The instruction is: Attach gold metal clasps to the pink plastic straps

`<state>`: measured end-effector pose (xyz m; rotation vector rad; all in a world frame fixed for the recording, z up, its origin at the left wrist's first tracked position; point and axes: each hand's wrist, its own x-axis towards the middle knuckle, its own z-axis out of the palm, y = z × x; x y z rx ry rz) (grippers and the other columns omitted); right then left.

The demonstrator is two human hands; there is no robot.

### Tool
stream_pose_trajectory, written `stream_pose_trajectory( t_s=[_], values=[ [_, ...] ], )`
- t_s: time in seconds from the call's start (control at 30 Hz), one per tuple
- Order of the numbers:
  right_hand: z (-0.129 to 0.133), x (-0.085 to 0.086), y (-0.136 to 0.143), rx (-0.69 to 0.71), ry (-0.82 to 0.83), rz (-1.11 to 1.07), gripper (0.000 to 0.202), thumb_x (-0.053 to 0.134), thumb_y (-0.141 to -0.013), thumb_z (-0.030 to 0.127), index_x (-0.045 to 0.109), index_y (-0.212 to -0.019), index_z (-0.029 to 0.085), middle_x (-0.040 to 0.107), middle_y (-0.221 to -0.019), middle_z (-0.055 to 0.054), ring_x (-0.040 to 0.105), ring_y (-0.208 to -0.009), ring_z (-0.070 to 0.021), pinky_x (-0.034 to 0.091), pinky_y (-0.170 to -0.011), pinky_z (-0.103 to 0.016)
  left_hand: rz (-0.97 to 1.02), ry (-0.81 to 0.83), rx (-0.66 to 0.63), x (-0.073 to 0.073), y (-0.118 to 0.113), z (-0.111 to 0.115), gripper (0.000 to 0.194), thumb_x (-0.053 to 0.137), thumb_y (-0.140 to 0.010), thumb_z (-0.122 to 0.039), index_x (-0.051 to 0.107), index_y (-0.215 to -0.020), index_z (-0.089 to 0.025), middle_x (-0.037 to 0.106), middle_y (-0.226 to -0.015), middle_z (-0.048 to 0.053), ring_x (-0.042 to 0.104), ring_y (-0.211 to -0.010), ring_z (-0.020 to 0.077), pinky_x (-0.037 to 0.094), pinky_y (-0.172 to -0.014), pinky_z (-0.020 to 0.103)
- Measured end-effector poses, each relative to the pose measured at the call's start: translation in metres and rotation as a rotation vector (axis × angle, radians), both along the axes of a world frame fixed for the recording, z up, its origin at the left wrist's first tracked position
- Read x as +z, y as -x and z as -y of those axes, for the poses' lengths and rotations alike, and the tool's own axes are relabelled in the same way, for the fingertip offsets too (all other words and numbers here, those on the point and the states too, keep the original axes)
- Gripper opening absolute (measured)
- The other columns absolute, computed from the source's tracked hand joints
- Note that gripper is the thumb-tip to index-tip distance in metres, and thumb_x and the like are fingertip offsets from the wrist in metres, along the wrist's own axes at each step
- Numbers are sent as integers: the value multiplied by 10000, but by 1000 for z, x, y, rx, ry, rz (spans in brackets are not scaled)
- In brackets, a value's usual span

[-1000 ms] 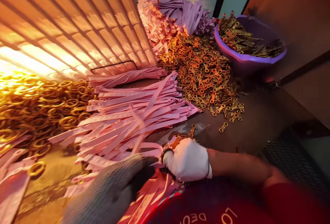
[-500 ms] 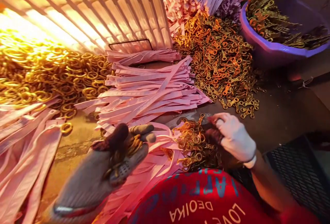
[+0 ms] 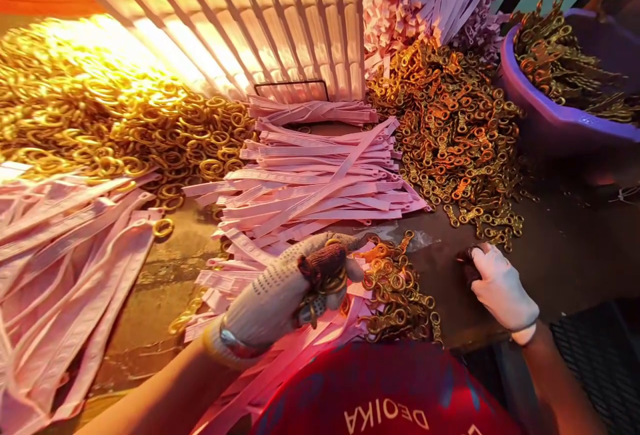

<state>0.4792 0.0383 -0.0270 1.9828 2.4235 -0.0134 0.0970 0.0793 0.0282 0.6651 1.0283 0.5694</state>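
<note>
My left hand (image 3: 290, 281), in a grey knitted glove with dark fingertips, curls around several gold-coloured metal hook pieces (image 3: 316, 305). It hovers over pink straps (image 3: 340, 328), just left of a small heap of gold metal hooks (image 3: 397, 288). To the right of that heap, my right hand (image 3: 503, 291) wears a white glove with dark fingertips. Its fingers are bent together low over the dark tabletop, and whatever they may hold is hidden.
Behind the hands lies a stack of pink straps (image 3: 320, 185). Gold rings (image 3: 190, 131) are piled at left, more hooks (image 3: 455, 135) at right. Long straps (image 3: 65, 275) cover the left side. A purple tub (image 3: 560, 115) with hooks stands back right, a ribbed white panel (image 3: 280, 21) at the back.
My left hand has turned over from palm up and closed around the metal pieces, moving toward the small heap. My right hand has moved right, away from that heap. The view has shifted.
</note>
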Motion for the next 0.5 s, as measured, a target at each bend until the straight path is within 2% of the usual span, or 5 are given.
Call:
stream_pose_trajectory(
  t_s=[0.1, 0.17, 0.3, 0.4, 0.5],
  values=[
    [-11, 20, 35, 27, 44, -457, 300, 445, -892, 79, 640, -1103, 167, 701, -994, -117, 675, -889, -252, 551, -832, -374, -12, -56, -55, 4, -5, 0, 547, 624, -909, -673, 714, -932, -134, 618, -601, 29, 405, -396, 63, 284, -326, 151],
    [-21, 36, 69, 106, 171, -778, 356, 454, -939, 115, 617, -1245, 199, 726, -1027, -83, 693, -906, -215, 566, -857, -346, -25, -83, -86, 6, -8, 0, 565, 564, -945, -673, 712, -954, -127, 589, -569, 19, 396, -386, 65, 275, -328, 153],
    [-45, 60, 137, 231, 297, -979, 407, 542, -967, 205, 574, -1372, 218, 731, -1103, -72, 689, -970, -191, 569, -897, -321, -24, -123, -93, 5, -13, 1, 541, 578, -956, -619, 616, -1281, -188, 680, -781, 36, 488, -442, 83, 316, -345, 157],
    [-61, 63, 170, 290, 417, -1197, 393, 635, -958, 279, 604, -1342, 201, 730, -1098, -73, 681, -1002, -194, 563, -943, -339, -37, -201, -113, 4, -15, 1, 492, 623, -944, -574, 593, -1264, -201, 668, -805, 21, 496, -466, 83, 359, -366, 161],
    [-66, 55, 184, 285, 564, -1409, 355, 662, -965, 346, 632, -1291, 211, 728, -1044, -46, 688, -968, -176, 577, -918, -319, -45, -252, -120, 8, -14, -1, 469, 686, -911, -545, 606, -1201, -186, 633, -763, 0, 483, -481, 82, 366, -381, 162]
  ],
)
